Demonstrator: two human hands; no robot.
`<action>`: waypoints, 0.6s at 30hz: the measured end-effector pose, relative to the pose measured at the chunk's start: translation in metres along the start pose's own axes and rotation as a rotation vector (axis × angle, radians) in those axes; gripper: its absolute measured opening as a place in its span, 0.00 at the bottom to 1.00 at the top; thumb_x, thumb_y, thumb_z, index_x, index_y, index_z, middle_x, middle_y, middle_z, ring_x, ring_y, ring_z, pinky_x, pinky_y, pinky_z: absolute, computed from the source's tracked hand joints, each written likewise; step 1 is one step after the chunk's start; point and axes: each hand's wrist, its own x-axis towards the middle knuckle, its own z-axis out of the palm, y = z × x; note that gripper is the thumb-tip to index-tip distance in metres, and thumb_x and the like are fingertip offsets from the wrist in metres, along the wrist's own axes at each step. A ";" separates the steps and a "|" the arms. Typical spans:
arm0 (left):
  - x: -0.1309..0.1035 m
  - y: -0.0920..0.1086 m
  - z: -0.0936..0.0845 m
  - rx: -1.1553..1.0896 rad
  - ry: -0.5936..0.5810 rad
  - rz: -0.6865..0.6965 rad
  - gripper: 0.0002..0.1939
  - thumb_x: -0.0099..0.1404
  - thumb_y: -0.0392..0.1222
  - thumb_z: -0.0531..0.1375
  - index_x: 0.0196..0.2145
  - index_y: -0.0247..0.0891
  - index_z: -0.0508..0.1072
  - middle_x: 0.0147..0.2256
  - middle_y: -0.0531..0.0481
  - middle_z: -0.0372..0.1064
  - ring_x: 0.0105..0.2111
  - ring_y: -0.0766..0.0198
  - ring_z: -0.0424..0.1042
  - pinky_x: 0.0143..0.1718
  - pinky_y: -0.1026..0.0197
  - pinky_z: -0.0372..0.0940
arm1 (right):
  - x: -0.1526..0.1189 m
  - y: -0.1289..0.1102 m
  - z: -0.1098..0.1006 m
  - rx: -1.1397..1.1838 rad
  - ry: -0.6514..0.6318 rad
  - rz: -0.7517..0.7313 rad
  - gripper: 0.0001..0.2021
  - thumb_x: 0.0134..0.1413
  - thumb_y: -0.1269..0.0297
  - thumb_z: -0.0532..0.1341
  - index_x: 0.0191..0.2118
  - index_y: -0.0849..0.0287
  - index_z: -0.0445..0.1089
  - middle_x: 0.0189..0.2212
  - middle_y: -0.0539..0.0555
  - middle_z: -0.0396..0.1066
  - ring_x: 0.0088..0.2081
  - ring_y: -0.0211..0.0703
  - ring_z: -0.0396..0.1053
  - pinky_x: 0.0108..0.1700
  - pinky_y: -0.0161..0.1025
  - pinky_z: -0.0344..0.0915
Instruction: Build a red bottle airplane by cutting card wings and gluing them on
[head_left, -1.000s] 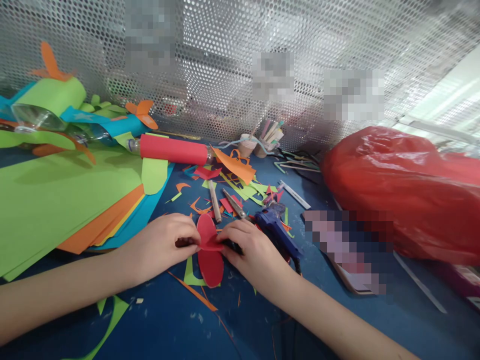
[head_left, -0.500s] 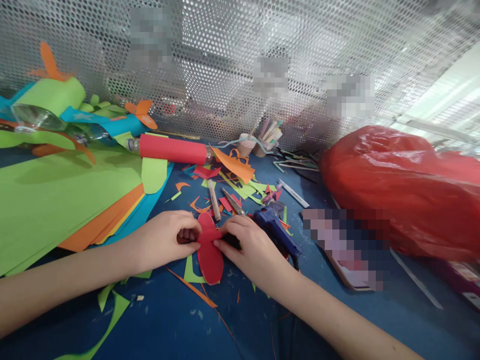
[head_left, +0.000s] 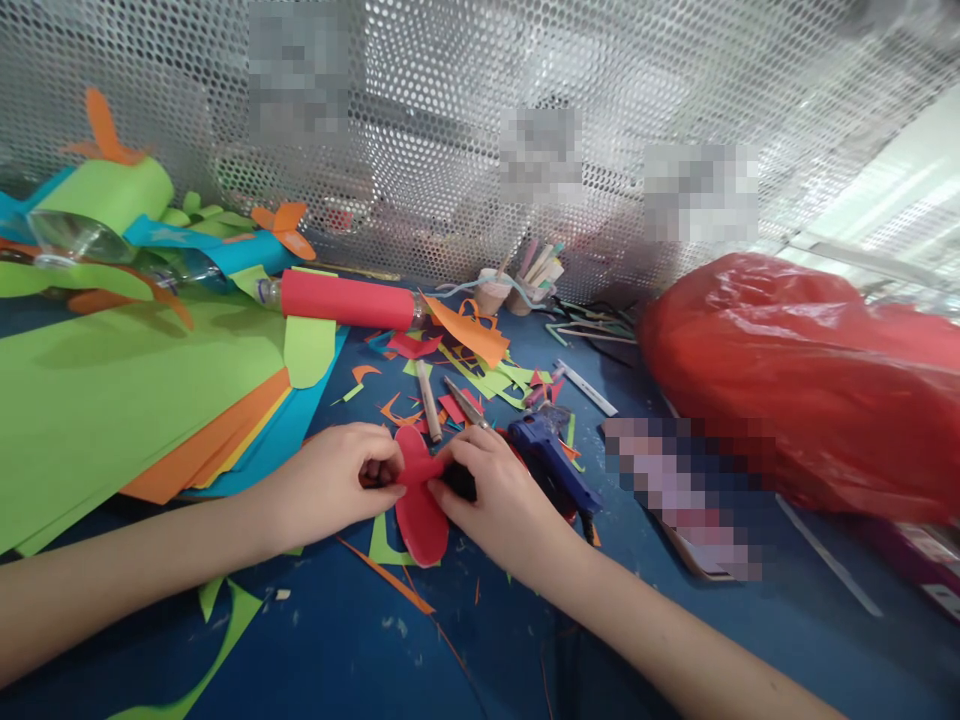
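Note:
Between my hands is a red paper propeller shape (head_left: 421, 525) with rounded blades, one pointing away from me and one toward me. My left hand (head_left: 349, 475) pinches its left side between thumb and fingers. On the other side, my right hand (head_left: 487, 485) pinches it near the middle. The fingertips hide parts of the side pieces. Just past my hands lie a capped marker (head_left: 429, 400) and scissors (head_left: 466, 403), the scissors' handles covered by my right hand. A blue glue gun (head_left: 555, 460) rests right of that hand.
Coloured paper sheets (head_left: 150, 400) are stacked at left, beside a bottle wrapped in red paper (head_left: 349, 300). Paper scraps (head_left: 495, 375) litter the middle. Pen cups (head_left: 493, 292) stand by the perforated metal wall. At right are a phone-like slab (head_left: 682, 500) and a red plastic bag (head_left: 795, 390).
Both hands keep their pinch on the red paper propeller, which has shifted only very slightly. The other things on the table have stayed in place.

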 end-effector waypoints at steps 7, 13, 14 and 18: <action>-0.002 0.001 -0.005 -0.032 0.034 -0.030 0.08 0.60 0.39 0.58 0.24 0.38 0.68 0.25 0.55 0.63 0.25 0.66 0.64 0.27 0.65 0.60 | 0.000 0.007 -0.011 0.150 -0.008 0.093 0.12 0.47 0.82 0.55 0.33 0.59 0.69 0.35 0.52 0.69 0.39 0.41 0.67 0.42 0.40 0.64; 0.002 0.000 -0.010 -0.105 0.219 0.021 0.10 0.64 0.44 0.55 0.28 0.39 0.70 0.33 0.51 0.65 0.34 0.63 0.67 0.34 0.62 0.64 | -0.006 0.001 -0.024 0.519 0.035 0.147 0.05 0.58 0.65 0.56 0.40 0.56 0.60 0.32 0.50 0.68 0.34 0.39 0.68 0.37 0.37 0.65; 0.001 0.001 -0.009 -0.100 0.242 0.025 0.10 0.64 0.45 0.54 0.29 0.39 0.69 0.32 0.51 0.64 0.33 0.63 0.66 0.34 0.62 0.64 | -0.007 -0.001 -0.024 0.571 0.012 0.157 0.07 0.57 0.63 0.57 0.41 0.56 0.59 0.32 0.49 0.68 0.34 0.39 0.69 0.37 0.37 0.65; -0.004 0.007 -0.005 -0.099 0.274 0.086 0.08 0.66 0.44 0.53 0.33 0.40 0.69 0.26 0.55 0.60 0.28 0.65 0.64 0.34 0.62 0.63 | -0.009 -0.004 -0.018 0.759 -0.015 0.175 0.10 0.55 0.64 0.60 0.41 0.54 0.59 0.30 0.47 0.69 0.31 0.36 0.68 0.33 0.33 0.64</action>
